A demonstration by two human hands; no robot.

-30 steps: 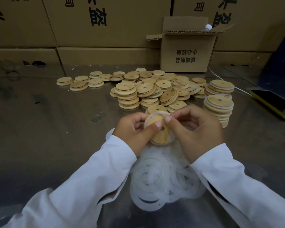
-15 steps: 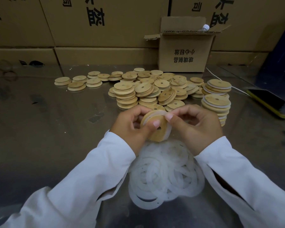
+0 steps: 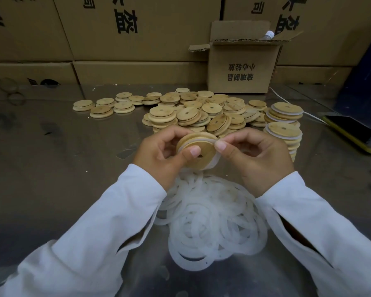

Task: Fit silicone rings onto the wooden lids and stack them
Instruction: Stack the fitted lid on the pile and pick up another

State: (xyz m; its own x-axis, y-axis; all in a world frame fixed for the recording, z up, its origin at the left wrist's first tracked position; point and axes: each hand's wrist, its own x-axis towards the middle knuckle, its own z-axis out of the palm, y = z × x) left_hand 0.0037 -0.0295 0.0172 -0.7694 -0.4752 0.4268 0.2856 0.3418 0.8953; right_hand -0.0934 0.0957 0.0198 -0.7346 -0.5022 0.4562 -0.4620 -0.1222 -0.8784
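holding one round wooden lid (image 3: 205,162) just above a metal table (image 3: 51,168), a person in white sleeves is seen from a head-worn camera. the left hand (image 3: 161,155) grips the lid, thumb curled onto its face beside the small centre hole, fingers curled behind it. the right hand (image 3: 257,159) pinches a white silicone ring (image 3: 216,162) between thumb and forefinger at the lid's right edge. the ring sits around the rim along the top and hangs looser at the lower right. directly below the hands, nearest the person, a tangled pile of silicone rings (image 3: 212,219) lies on the table. beyond the hands spreads a heap of bare lids (image 3: 193,112), some in short stacks, a few lying singly off to the left. right of the heap stand two stacks of ringed lids (image 3: 285,133), close together; whether they touch, i cannot tell. behind them a small open cardboard box (image 3: 242,67) sits against a wall of large cartons (image 3: 137,28). a phone in a yellow case (image 3: 351,131) lies near the right edge.
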